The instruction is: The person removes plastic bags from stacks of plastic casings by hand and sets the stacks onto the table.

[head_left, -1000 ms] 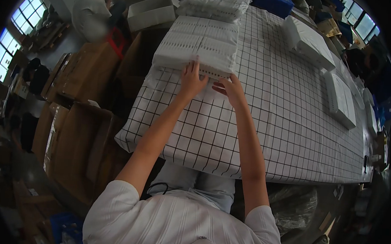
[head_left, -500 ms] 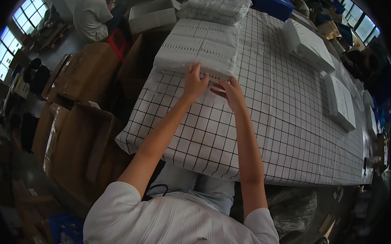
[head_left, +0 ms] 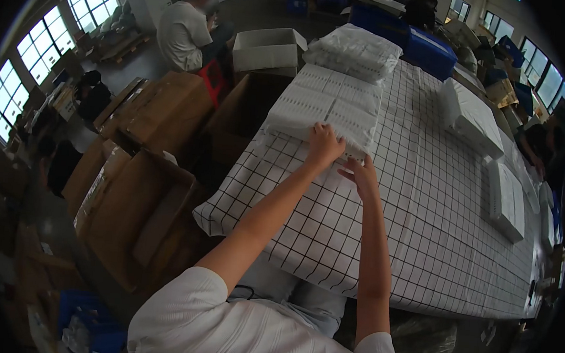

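A pack of white slotted pieces in clear plastic wrapping (head_left: 329,105) lies at the far left of the checked table. At its near edge, my left hand (head_left: 325,145) has its fingers bent over the top and closed on the plastic. My right hand (head_left: 361,175) is by the pack's near right corner, fingers apart and curved toward the edge. Its fingertips are close to the plastic; whether they touch it I cannot tell. Behind this pack sits a second plastic-wrapped white pack (head_left: 356,50).
Black grid lines cover the white tablecloth (head_left: 410,204). More white packs (head_left: 470,117) lie along the right side. Brown cartons (head_left: 163,114) and a white open box (head_left: 267,49) stand left of the table. A seated person (head_left: 184,31) is beyond them; blue bins (head_left: 429,53) stand behind.
The camera view has tilted, so the table and pack appear lower and farther right. Both hands stay at the pack's near edge; my left fingers have bent more closely over it.
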